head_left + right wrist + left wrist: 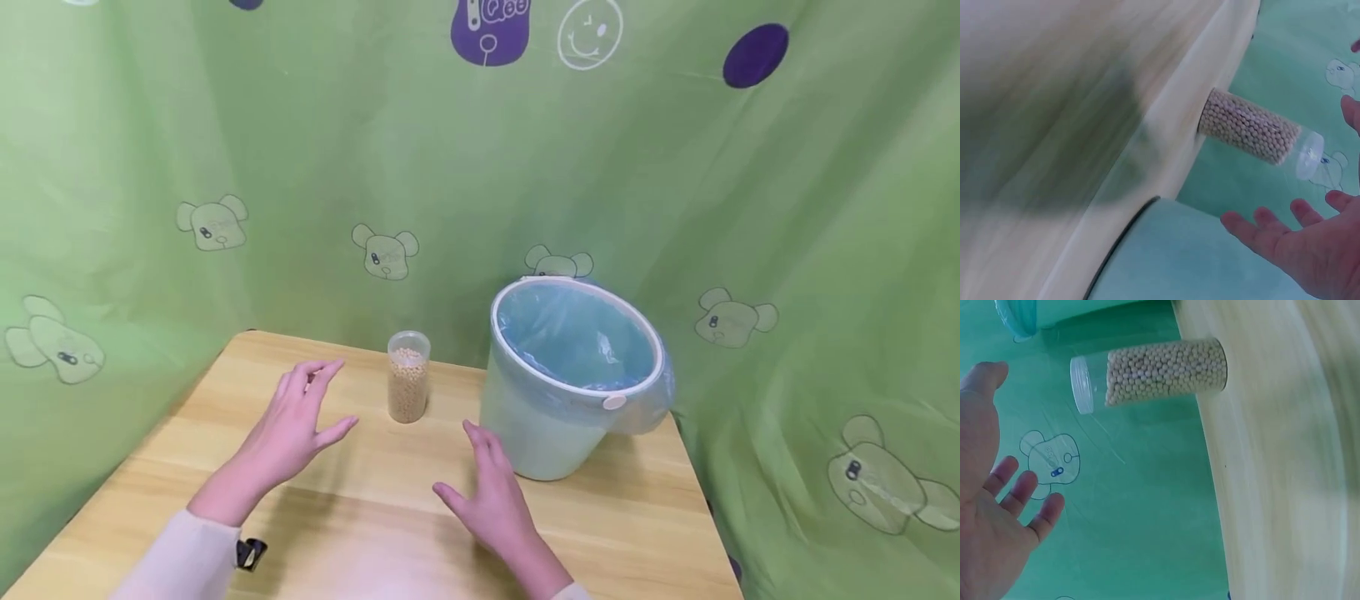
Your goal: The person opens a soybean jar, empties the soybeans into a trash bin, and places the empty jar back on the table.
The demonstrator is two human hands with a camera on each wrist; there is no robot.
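Observation:
A clear plastic jar (408, 392) stands upright on the wooden table, filled most of the way with small round beige beans. Left of it, my left hand (288, 429) hovers with its fingers spread and apart from the jar. On the jar's near right side my right hand (495, 496) is also spread, holding nothing. Both wrist views show the jar (1157, 372) beyond the hands, with its see-through top (1310, 156). Whether a lid covers it I cannot tell. Behind the right hand stands a pale green bucket (536, 433), lined with a thin bluish bag (577, 333).
The bucket's white rim ring (654, 346) holds the bag, whose loose edge hangs outside on the right. A green curtain (450, 150) with printed bear heads closes in the back and sides of the wooden table (375, 517). A small black object (251, 553) shows at the left cuff.

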